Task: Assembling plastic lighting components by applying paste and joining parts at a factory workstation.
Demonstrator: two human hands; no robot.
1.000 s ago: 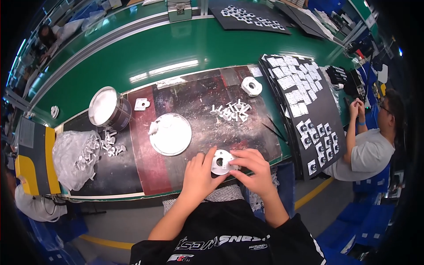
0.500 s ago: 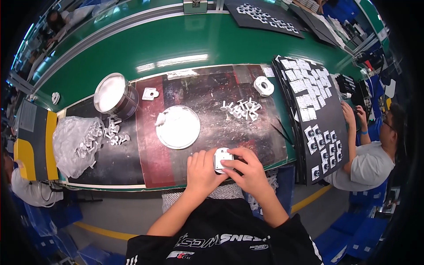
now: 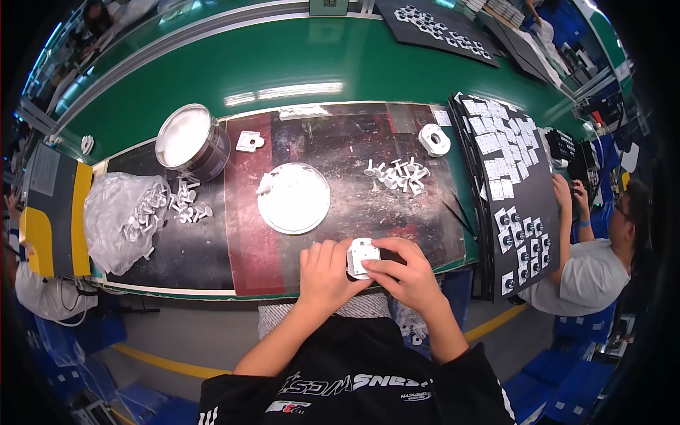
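Close to the table's front edge, my left hand (image 3: 324, 276) is closed around the left side of a small white plastic housing (image 3: 363, 256). My right hand (image 3: 407, 275) grips its right side, with thumb and index finger at the top face. A flat face with small holes points up; the underside is hidden by my fingers. Just beyond lies a round white disc (image 3: 294, 202) with a white lump (image 3: 265, 183) on its left rim. Farther right are a loose heap of white mushroom-shaped plastic pegs (image 3: 401, 176) and another white housing (image 3: 433, 140) with a round opening.
On the left stand a clear tub of white material (image 3: 185, 138) and a plastic bag (image 3: 113, 223) spilling pegs. A flat white part (image 3: 249, 141) lies near the tub. Tweezers (image 3: 462, 216) rest beside stacked black boards (image 3: 542, 152) carrying white pieces. A co-worker (image 3: 598, 262) sits at right.
The view has shifted slightly, so the table's things sit a little farther right. Both hands still grip the white housing, with only a small shift of the right fingers.
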